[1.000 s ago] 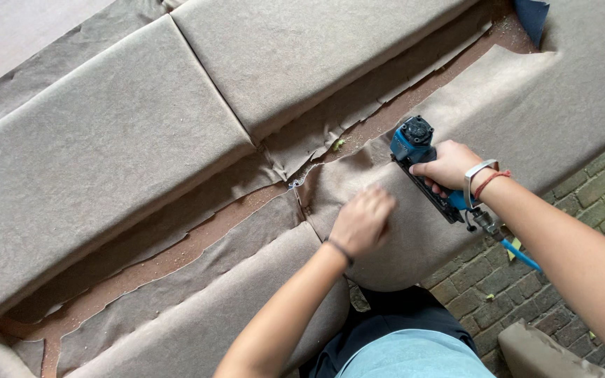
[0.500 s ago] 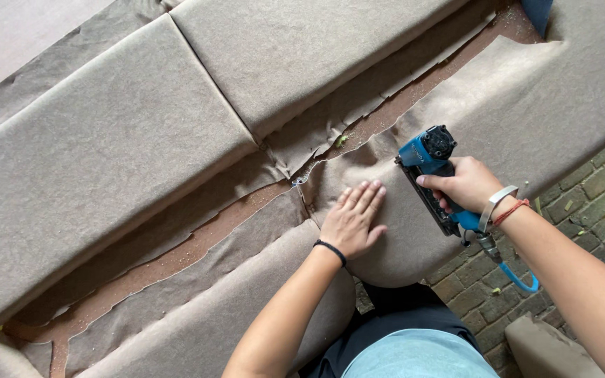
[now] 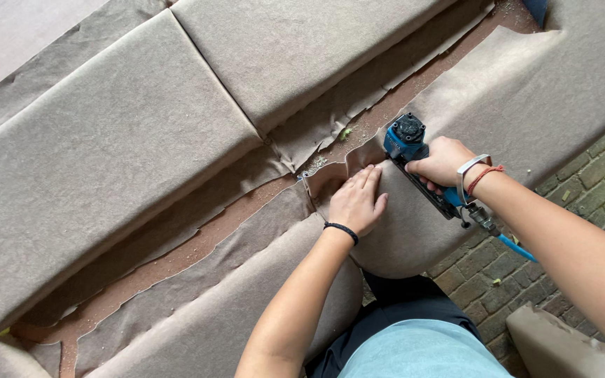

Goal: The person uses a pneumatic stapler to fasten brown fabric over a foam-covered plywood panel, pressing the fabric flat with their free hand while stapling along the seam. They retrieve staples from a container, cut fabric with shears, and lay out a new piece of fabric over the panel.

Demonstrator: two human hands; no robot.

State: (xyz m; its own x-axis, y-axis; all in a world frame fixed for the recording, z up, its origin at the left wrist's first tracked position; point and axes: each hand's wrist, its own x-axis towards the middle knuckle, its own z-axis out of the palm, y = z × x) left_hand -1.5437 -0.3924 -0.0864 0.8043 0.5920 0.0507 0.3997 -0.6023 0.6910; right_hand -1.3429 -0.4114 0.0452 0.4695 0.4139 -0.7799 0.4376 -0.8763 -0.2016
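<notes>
My right hand grips a blue pneumatic staple gun, its nose set against the edge of the beige fabric where it meets the brown wooden board. A blue air hose trails from the gun's handle under my right wrist. My left hand lies flat, fingers together, pressing the fabric down just left of the gun's nose. Beige padded cushions of an upholstered frame fill the left and top of the view.
Loose fabric flaps with ragged edges line the strip of bare board between the cushions. A brick floor shows at the right, with another fabric-covered piece at the lower right. My legs are below the frame.
The staple gun has come down and left onto the fabric edge. My left hand has opened from a loose curl and flattened on the fabric beside it.
</notes>
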